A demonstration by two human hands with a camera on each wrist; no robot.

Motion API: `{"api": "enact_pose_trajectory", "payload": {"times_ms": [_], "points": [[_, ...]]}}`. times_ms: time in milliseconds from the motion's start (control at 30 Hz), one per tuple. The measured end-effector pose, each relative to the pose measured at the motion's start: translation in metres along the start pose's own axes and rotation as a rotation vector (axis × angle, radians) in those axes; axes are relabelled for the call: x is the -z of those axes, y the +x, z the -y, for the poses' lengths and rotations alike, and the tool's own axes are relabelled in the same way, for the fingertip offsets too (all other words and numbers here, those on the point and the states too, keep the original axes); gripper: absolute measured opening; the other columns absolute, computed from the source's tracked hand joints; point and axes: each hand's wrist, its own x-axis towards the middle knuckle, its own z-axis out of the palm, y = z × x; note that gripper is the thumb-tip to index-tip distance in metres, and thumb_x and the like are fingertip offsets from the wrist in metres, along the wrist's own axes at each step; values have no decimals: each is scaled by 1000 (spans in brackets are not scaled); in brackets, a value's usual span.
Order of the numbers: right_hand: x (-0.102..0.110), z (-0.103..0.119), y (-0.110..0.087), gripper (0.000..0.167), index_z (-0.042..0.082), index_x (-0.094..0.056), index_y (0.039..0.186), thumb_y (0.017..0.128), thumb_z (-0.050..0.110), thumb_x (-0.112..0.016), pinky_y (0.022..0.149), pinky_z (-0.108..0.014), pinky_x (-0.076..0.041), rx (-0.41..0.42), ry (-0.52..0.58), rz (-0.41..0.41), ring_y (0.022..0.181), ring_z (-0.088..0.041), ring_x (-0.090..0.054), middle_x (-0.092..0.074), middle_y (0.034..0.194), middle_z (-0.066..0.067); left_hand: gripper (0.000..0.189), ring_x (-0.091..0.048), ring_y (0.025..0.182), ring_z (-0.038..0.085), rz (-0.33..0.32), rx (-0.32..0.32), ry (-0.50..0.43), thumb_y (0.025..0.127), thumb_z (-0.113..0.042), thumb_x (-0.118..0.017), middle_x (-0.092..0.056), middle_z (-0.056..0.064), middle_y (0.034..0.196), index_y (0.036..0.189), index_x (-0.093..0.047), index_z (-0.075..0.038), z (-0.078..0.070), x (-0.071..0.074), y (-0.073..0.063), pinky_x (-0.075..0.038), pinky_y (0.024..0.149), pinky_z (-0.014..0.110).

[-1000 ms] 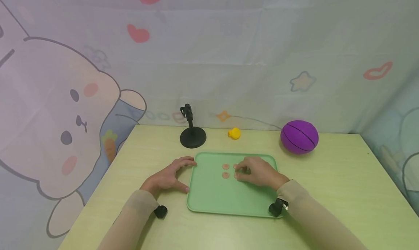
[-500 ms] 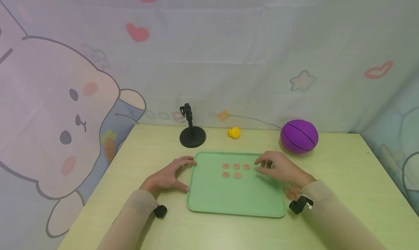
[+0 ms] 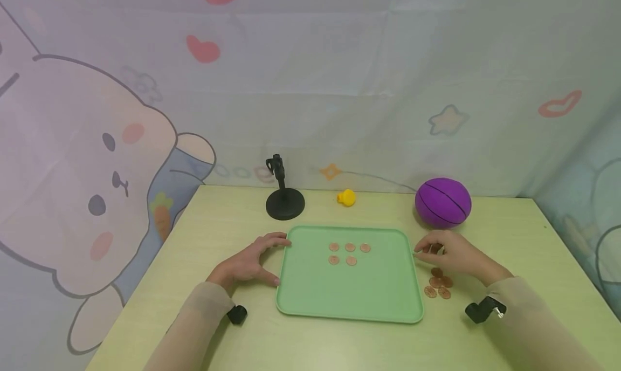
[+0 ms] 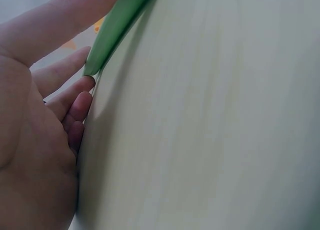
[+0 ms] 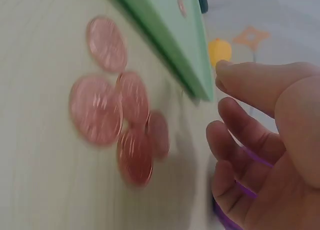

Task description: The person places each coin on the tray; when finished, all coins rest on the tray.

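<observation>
From the head view, taking the green tray (image 3: 349, 298) as the clock's centre, the left hand (image 3: 247, 260) lies at nine, its fingers spread and touching the tray's rim without being wrapped round anything. Five copper coins (image 3: 350, 247) lie flat on the tray toward twelve, three in the far row and two in the near one. The right hand (image 3: 456, 253) is just off the tray between two and three, its fingers loosely bent and its grip released. At three, on the pale table (image 3: 320, 347), sits a cluster of five loose coins (image 3: 435, 282). Beyond the tray are a black stand (image 3: 285, 205) between ten and eleven, a yellow object (image 3: 347, 198) at twelve and a purple ball (image 3: 442, 203) at two. In the left wrist view, the hand fills nine o'clock, with a tray corner at its fingers toward eleven. In the right wrist view, the slightly blurred loose coins lie at nine, some overlapping, the tray at twelve, and the hand between three and four, thumb and fingers apart.
</observation>
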Motion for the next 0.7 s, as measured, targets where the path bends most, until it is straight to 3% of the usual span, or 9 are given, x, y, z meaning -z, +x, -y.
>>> {"api": "enact_pose_trajectory", "payload": {"times_ms": [167, 333, 500, 700], "points": [[5, -14, -13, 7, 11, -78, 103, 96, 12, -76, 73, -26, -56, -23, 66, 78, 79, -7, -66, -74, 87, 6, 88, -18, 156, 36, -2, 1, 0, 71, -21, -98, -29, 6, 170, 149, -57, -20, 0, 0, 0, -13, 122, 64], [9, -23, -22, 8, 15, -79, 99, 93, 10, -79, 77, -24, -55, 10, 53, 97, 85, -2, -64, -73, 95, 8, 88, -19, 156, 36, -3, 2, 5, 71, -21, -98, -29, 6, 169, 149, -57, -20, 0, 0, 0, -14, 122, 64], [11, -27, -26, 12, 18, -80, 98, 91, 8, -81, 73, -24, -52, 49, 50, 127, 82, -1, -60, -73, 96, 8, 88, -19, 155, 36, -3, 6, 5, 71, -21, -98, -29, 6, 169, 149, -57, -21, 1, 0, 0, -14, 122, 64], [12, -30, -26, 15, 15, -81, 99, 88, 5, -82, 67, -24, -50, 27, 80, 157, 76, -2, -56, -72, 98, 3, 88, -18, 156, 36, 0, 8, 0, 71, -21, -98, -29, 6, 169, 149, -56, -21, 0, 0, 0, -14, 122, 64]]}}
